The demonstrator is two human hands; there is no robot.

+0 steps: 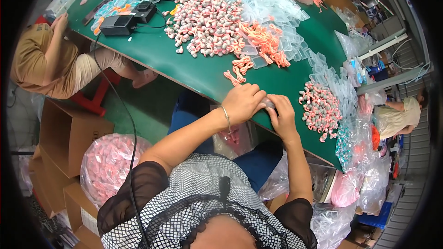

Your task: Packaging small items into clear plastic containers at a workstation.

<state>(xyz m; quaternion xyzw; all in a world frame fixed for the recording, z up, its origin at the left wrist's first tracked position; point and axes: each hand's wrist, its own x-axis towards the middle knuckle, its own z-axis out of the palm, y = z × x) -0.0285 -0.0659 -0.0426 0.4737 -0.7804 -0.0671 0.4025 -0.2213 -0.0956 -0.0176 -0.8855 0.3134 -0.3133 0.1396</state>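
Note:
At the table's near edge, my left hand (243, 103) and my right hand (282, 119) come together, fingers closed around one small greyish, see-through piece (267, 103). It looks like a little plastic case, but the fingers cover most of it. Just beyond my left hand lie several looped bundles of coral cord (241, 67). Farther back is a heap of small pink-and-grey pieces (205, 25), with more coral cord bundles (265, 41) beside it. A second pile of pink-and-grey pieces (320, 107) sits right of my right hand.
Clear plastic cases (263, 0) spread across the back of the green table (152, 55). Black boxes with a cable (117, 25) stand at left, near a seated person (50, 60). A bag of pink pieces (113, 163) and cardboard boxes (69, 129) are at lower left.

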